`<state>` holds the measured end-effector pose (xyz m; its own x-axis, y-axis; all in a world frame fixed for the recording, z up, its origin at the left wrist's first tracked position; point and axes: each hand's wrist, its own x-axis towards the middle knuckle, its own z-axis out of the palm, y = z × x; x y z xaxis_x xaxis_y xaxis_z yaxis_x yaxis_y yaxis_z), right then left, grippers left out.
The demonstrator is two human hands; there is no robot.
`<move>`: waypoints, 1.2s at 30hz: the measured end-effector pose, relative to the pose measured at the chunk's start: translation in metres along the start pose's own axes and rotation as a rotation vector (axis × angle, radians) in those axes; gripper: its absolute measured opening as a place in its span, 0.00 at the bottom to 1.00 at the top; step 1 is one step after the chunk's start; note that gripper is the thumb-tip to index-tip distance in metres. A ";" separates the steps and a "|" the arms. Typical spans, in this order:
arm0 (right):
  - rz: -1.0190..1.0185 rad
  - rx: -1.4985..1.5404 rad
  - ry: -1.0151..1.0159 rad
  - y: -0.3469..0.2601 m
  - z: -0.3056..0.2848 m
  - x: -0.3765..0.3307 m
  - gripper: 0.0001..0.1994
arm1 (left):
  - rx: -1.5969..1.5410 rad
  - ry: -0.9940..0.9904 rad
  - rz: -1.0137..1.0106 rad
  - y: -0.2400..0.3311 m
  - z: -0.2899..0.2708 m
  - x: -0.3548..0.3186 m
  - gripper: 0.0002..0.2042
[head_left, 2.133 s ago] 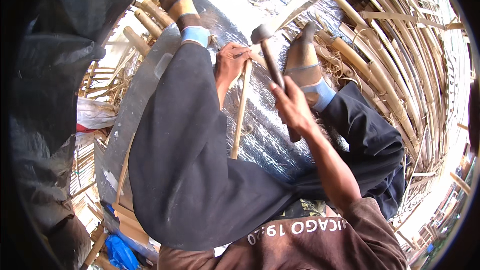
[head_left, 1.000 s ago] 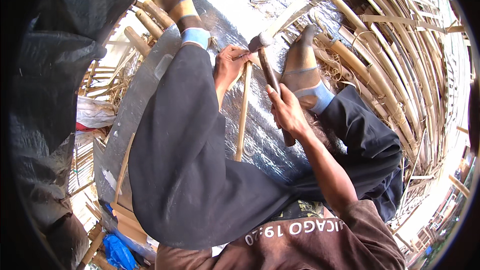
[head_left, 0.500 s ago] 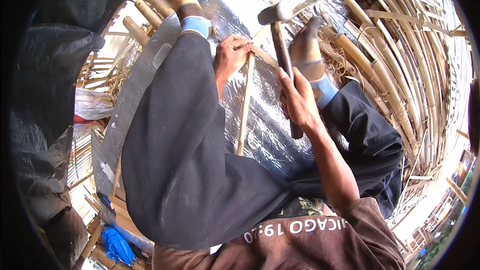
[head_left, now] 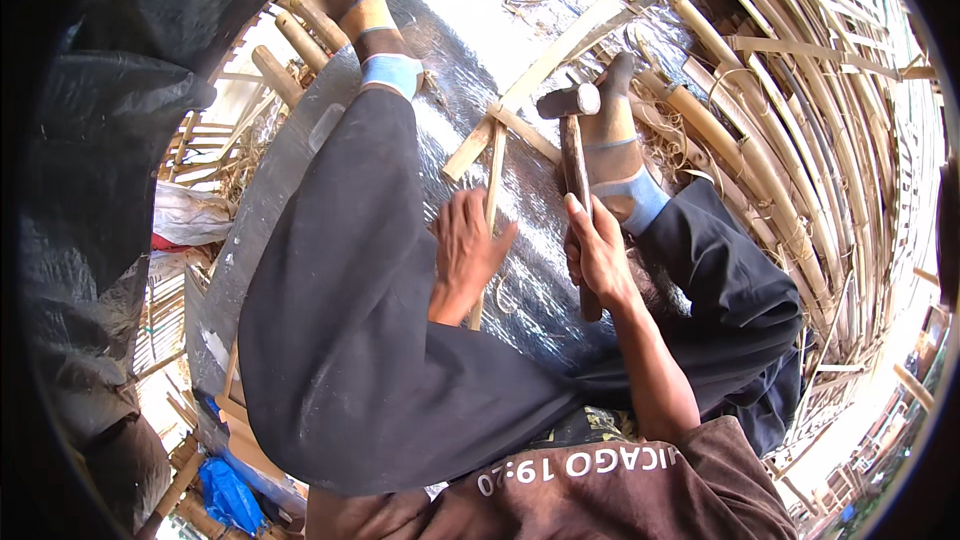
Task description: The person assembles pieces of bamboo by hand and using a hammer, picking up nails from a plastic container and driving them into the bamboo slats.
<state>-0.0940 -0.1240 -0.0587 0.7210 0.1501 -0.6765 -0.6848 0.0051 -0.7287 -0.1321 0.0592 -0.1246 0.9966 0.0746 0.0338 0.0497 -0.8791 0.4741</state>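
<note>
My right hand (head_left: 598, 252) is wrapped round the dark wooden handle of a hammer (head_left: 577, 165), whose metal head points away from me, beside my right foot. My left hand (head_left: 468, 248) lies over the lower part of a thin bamboo strip (head_left: 493, 178), fingers and thumb spread, not visibly gripping it. At its far end that strip meets a wider, pale bamboo slat (head_left: 548, 60) running diagonally up to the right. A short cross strip (head_left: 528, 133) passes through the same joint. All these pieces lie over a shiny silver sheet (head_left: 450, 50).
My feet in striped socks rest on both sides of the strips. Long bamboo strips (head_left: 790, 130) are heaped at the right, with thicker poles (head_left: 300, 40) at the far left. Black plastic sheeting (head_left: 100, 150) hangs along the left, and a blue plastic bag (head_left: 230, 493) lies lower left.
My left hand has let go of the joint and drawn back toward me along the thin strip, opening. The hammer has come slightly lower, still in my right hand.
</note>
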 end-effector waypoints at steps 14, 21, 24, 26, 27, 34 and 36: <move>0.061 -0.003 -0.046 0.012 -0.003 -0.018 0.18 | -0.146 -0.062 -0.043 -0.029 0.003 -0.015 0.31; 0.043 -0.015 -0.072 0.019 0.000 -0.016 0.18 | -0.028 -0.007 0.037 -0.067 0.000 -0.022 0.29; 0.017 -0.029 -0.035 0.024 -0.008 -0.018 0.18 | -0.036 -0.015 0.089 -0.066 0.004 -0.012 0.29; 0.012 -0.028 -0.039 0.023 -0.007 -0.019 0.18 | 0.028 -0.029 0.124 -0.072 -0.006 -0.008 0.29; 0.020 -0.031 -0.035 0.023 -0.008 -0.020 0.18 | 0.073 -0.050 0.145 -0.077 -0.011 -0.005 0.29; 0.048 -0.026 -0.047 0.027 -0.005 -0.021 0.18 | 0.181 -0.127 0.122 -0.072 -0.050 0.015 0.27; 0.058 -0.053 -0.053 0.027 -0.005 -0.021 0.18 | 0.148 -0.105 0.118 -0.080 -0.047 0.018 0.27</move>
<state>-0.1268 -0.1315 -0.0649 0.6726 0.2007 -0.7123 -0.7178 -0.0574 -0.6939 -0.1207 0.1530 -0.1208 0.9970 -0.0762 -0.0143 -0.0669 -0.9388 0.3379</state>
